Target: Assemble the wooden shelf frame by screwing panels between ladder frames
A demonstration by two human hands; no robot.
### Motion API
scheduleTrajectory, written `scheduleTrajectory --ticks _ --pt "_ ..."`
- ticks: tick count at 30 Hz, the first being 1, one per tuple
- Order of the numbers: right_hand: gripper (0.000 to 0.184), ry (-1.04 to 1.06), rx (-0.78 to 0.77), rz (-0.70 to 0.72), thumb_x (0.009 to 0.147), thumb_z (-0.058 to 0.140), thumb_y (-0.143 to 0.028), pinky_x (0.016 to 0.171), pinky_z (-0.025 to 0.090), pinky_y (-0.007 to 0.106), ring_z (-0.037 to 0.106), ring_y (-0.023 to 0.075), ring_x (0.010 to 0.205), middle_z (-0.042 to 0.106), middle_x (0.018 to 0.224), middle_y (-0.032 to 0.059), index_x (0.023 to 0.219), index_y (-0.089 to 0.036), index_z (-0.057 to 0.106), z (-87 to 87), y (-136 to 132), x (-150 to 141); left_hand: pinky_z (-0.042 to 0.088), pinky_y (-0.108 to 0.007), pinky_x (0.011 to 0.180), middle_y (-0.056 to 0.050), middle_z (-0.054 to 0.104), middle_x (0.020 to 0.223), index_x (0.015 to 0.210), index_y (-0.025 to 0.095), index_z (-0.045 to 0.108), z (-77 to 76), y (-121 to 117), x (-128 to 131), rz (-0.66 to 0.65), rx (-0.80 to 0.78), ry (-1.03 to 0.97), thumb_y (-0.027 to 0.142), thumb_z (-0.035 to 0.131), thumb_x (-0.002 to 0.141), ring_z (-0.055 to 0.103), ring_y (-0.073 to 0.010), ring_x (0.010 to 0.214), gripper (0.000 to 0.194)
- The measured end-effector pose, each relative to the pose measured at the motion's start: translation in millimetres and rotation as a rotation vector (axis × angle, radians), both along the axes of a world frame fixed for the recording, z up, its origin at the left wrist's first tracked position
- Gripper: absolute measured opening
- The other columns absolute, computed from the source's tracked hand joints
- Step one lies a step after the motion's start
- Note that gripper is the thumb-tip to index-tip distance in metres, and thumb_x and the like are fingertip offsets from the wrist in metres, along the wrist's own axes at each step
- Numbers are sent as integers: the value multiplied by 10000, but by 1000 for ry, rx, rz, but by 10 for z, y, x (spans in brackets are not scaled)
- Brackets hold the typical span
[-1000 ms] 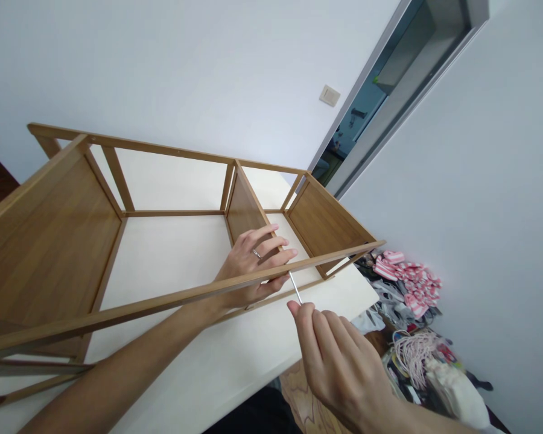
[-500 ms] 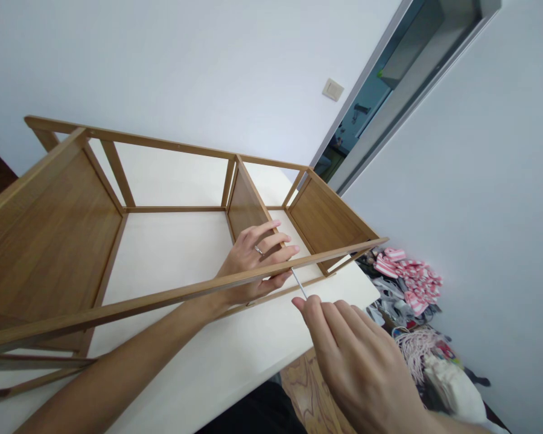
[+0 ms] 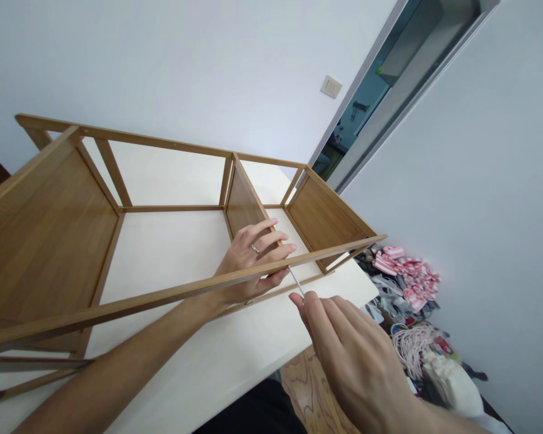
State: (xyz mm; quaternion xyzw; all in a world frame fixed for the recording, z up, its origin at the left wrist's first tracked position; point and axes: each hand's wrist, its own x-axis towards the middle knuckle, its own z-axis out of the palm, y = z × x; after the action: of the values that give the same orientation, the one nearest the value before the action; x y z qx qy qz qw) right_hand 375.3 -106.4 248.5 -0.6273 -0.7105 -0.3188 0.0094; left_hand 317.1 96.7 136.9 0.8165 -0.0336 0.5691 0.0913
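A wooden shelf frame (image 3: 49, 229) lies on its side on a white table (image 3: 235, 343). My left hand (image 3: 253, 259), a ring on one finger, reaches inside the frame and grips the edge of the middle divider panel (image 3: 242, 202) where it meets the front rail (image 3: 163, 295). My right hand (image 3: 348, 355) is outside the frame, fingers pinched on a thin metal tool (image 3: 296, 281). The tool's tip points at the front rail by the divider joint.
The table's right edge drops to a wooden floor (image 3: 308, 398). A heap of clothes and bags (image 3: 411, 301) lies on the floor by the right wall. An open doorway (image 3: 366, 102) and a wall switch (image 3: 331, 87) are behind the frame.
My right hand has shifted slightly on the tool beside the rail. My left hand keeps its grip on the divider. The view has moved a little.
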Motion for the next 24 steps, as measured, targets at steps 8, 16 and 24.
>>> scheduleTrajectory --ticks 8,16,24 --pt "361 491 149 -67 1118 505 -250 513 374 220 562 76 497 620 596 -42 770 -201 587 -132 48 33 518 -509 1131 -100 715 1252 1303 223 612 -10 -6 0 12 5 -3 320 575 1047 520 -342 1468 277" --pt "437 1676 177 -227 999 653 -574 470 496 158 654 100 504 738 640 18 805 -187 708 -355 110 -54 499 -504 1158 -110 709 1287 1333 222 617 -40 -1 1 -19 -22 8 306 590 1036 503 -332 1486 310" --pt "462 1959 138 -121 1009 619 -607 434 401 168 533 78 448 601 541 -39 817 -187 646 -479 156 -46 500 -521 1155 -124 711 1286 1339 200 614 -30 11 2 -20 -4 11 293 608 1028 541 -340 1443 325"
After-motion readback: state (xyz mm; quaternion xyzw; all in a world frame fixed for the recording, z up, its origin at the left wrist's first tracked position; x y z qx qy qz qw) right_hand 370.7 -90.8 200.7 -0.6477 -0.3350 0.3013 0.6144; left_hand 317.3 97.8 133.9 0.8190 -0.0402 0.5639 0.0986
